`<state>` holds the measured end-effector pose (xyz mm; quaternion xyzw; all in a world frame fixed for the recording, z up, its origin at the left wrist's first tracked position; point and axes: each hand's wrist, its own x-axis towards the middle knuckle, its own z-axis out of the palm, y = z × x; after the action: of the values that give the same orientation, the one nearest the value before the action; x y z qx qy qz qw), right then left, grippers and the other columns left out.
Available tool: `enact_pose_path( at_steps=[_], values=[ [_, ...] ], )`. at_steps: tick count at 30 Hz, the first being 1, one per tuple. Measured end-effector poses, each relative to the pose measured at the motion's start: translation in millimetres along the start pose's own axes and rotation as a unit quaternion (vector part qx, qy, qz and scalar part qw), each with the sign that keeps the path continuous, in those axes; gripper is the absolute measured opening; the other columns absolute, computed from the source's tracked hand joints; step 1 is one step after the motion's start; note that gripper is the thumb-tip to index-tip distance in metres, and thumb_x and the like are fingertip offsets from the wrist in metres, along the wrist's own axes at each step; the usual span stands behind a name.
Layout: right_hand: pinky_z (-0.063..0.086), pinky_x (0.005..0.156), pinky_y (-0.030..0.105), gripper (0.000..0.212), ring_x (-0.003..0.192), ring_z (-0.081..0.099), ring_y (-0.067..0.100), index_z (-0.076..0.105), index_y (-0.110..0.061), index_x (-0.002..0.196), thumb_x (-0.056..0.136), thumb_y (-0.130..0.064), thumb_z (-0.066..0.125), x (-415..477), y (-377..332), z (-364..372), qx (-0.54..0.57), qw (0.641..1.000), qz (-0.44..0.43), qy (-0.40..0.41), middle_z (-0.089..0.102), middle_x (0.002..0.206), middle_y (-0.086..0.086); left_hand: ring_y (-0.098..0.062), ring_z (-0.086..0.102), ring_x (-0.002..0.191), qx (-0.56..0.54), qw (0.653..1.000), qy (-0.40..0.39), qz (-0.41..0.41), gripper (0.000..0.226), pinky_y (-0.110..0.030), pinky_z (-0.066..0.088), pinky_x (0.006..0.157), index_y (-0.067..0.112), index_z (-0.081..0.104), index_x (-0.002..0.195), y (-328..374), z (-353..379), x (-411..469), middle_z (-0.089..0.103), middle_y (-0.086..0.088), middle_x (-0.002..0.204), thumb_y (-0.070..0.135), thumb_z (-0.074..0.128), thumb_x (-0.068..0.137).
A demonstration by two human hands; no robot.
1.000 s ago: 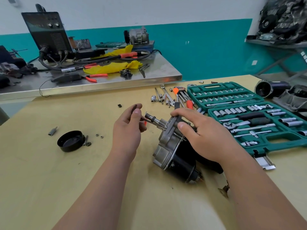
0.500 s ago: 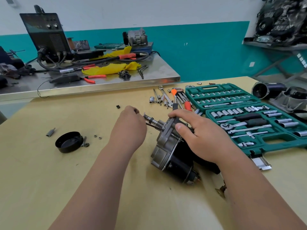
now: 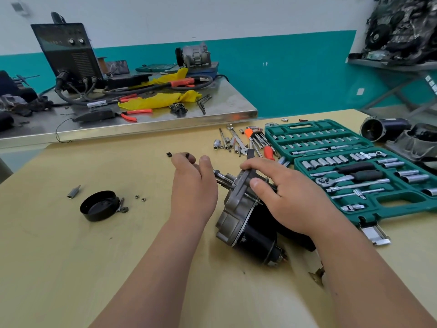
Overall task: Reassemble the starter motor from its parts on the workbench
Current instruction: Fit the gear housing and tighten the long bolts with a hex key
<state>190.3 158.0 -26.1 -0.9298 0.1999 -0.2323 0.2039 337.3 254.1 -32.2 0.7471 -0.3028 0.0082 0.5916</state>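
Note:
The starter motor [image 3: 238, 218] lies tilted on the yellow workbench [image 3: 71, 256], its grey gear housing up and its black body toward me. Its steel shaft [image 3: 223, 177] sticks out to the upper left. My right hand [image 3: 283, 200] grips the top of the housing, thumb on the near face. My left hand [image 3: 191, 190] is curled at the shaft's tip and pinches a small black part [image 3: 188, 154] in its fingertips. A black round cap [image 3: 98, 205] lies open side up at the left, with a bolt [image 3: 121, 205] and two small nuts [image 3: 139, 198] beside it.
An open green socket set [image 3: 354, 166] fills the right side. Loose sockets, wrenches and hex keys [image 3: 236, 143] lie behind the motor. Another motor housing [image 3: 383, 129] sits far right. A small black piece [image 3: 168, 154] and a metal bit [image 3: 73, 191] lie at the left. A steel bench [image 3: 142, 124] stands behind.
My left hand has turned over at the shaft tip, from thumb side up to knuckles up, and shifted slightly beyond it. My right hand keeps its grip on the housing.

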Motion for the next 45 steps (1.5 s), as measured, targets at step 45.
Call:
enact_pose_path(
  at_steps=[45],
  values=[
    [0.034,0.071,0.014,0.03,0.099,0.035,-0.017,0.029,-0.061,0.124,0.097,-0.049,0.036,2.6,0.6,1.8,-0.002,1.0,-0.027,0.003,0.025,0.103,-0.064,-0.011,0.043,0.051,-0.295,0.917,0.116,-0.243,0.038,-0.024,0.036,0.053,0.015,0.067,0.076,15.7,10.2,20.1,0.05,0.006,0.047,0.018,0.033,0.091]
  ],
)
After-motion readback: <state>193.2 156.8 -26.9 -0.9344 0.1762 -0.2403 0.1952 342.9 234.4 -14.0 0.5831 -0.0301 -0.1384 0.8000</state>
